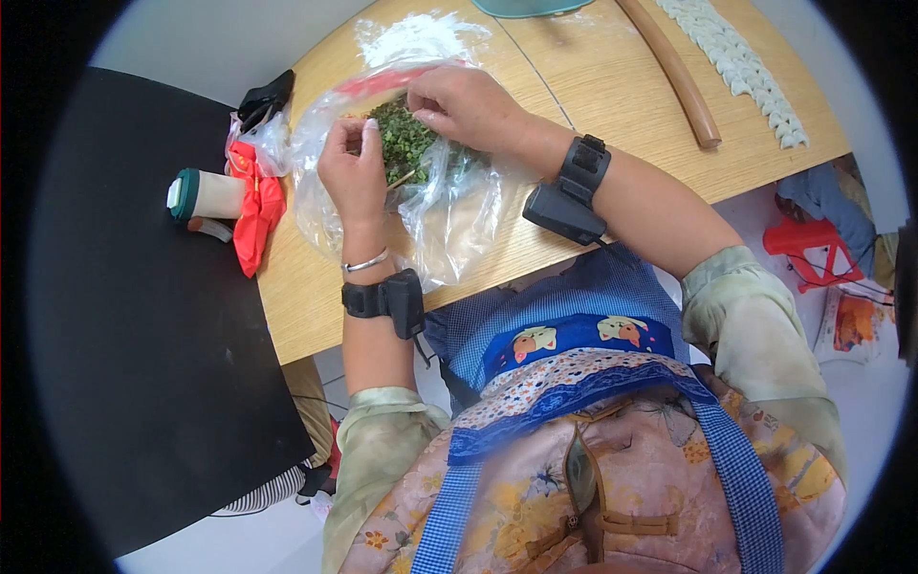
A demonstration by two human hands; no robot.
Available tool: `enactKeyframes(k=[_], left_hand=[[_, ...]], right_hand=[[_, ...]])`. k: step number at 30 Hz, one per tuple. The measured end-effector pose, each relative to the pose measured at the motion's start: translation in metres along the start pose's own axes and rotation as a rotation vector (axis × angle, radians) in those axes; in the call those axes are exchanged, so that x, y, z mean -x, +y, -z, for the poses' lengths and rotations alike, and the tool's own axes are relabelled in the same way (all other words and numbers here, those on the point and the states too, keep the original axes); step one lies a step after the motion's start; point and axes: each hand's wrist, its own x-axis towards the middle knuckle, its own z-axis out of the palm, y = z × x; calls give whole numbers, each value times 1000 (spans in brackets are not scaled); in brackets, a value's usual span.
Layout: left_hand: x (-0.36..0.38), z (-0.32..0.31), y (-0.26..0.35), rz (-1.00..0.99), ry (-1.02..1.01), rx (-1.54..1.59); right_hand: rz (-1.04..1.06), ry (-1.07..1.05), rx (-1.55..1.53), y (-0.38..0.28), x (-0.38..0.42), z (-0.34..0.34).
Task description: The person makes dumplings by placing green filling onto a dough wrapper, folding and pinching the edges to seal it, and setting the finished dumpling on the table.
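Observation:
A clear plastic bag (449, 234) lies spread on the table near its front edge, with chopped greens (406, 143) showing in its opening. My left hand (352, 172) is at the left side of the greens, thumb and fingers pinched together on the bag's edge. On the far right side, my right hand (469, 107) curls its fingers closed at the bag's rim, above the greens. The thin end of a light-brown stick (402, 180) pokes out of the greens; the rest is hidden.
White flour (421, 38) is scattered behind the bag. A wooden rolling pin (674, 77) and a row of pale dough pieces (741, 67) lie on the right. A green-lidded container (206, 195) and a red packet (258, 210) sit left. A teal bowl (531, 6) is partly visible.

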Motion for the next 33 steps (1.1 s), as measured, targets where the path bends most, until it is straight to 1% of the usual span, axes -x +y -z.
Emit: enactKeyframes(k=[1,2,4,5,7,8,10,12,19,23,25,31,33], left_hand=[[0,0,-1,9,-55,-46],[1,1,0,9,-55,-47],[2,1,4,39,-98,-178],[2,1,2,38,-101,-178],[2,0,-2,-17,-98,-226],[3,0,0,-16,-99,-226],[5,1,2,-59,-221,-286],[7,0,3,-43,-228,-301],[7,1,2,-18,-265,-418],[6,1,6,-12,-267,-426],[6,0,10,-147,-181,-360],[9,-4,18,-66,-151,-171],[9,-5,17,-84,-154,-149]], right_hand=[[1,0,-1,0,0,0],[-4,-6,19,0,0,0],[-11,-11,38,1,0,0],[-32,-32,41,1,0,1],[-54,-53,46,-1,1,2],[-47,-29,41,-1,1,2],[-37,-6,36,-2,1,1],[-13,22,33,-2,1,0],[34,11,63,0,0,-1],[47,0,71,-1,0,-1],[53,7,74,-1,0,-1],[58,-3,81,-2,1,-2],[70,20,62,-2,1,-3]])
